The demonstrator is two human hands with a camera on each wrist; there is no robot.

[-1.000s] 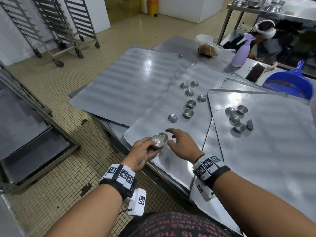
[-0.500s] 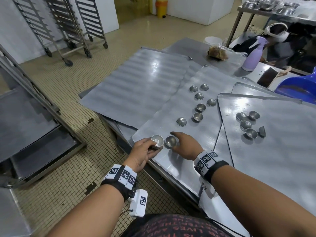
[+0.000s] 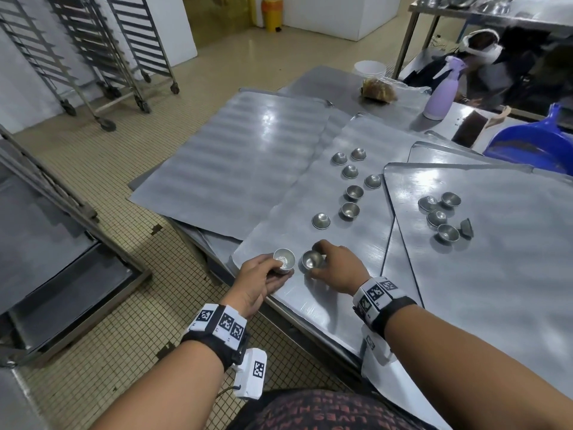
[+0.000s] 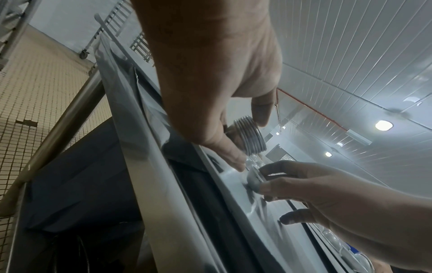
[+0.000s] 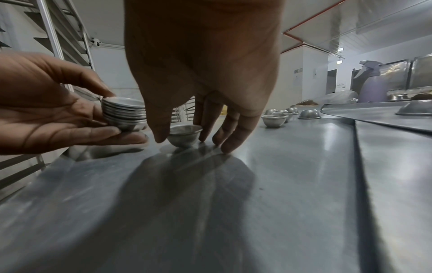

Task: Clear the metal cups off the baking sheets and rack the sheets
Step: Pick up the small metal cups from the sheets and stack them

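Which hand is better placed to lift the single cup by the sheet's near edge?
Right hand: its fingers already bracket the single cup, while the left hand holds the nested stack.

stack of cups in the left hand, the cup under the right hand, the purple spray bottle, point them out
stack of cups (image 5: 125,112), right wrist view, ribbed side of rims
single cup (image 5: 184,135), right wrist view, outer wall
purple spray bottle (image 3: 440,94), head view, body

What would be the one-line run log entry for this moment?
left hand: holds cup stack | right hand: pinches cup on sheet | loose cups left on two sheets | sheets not racked
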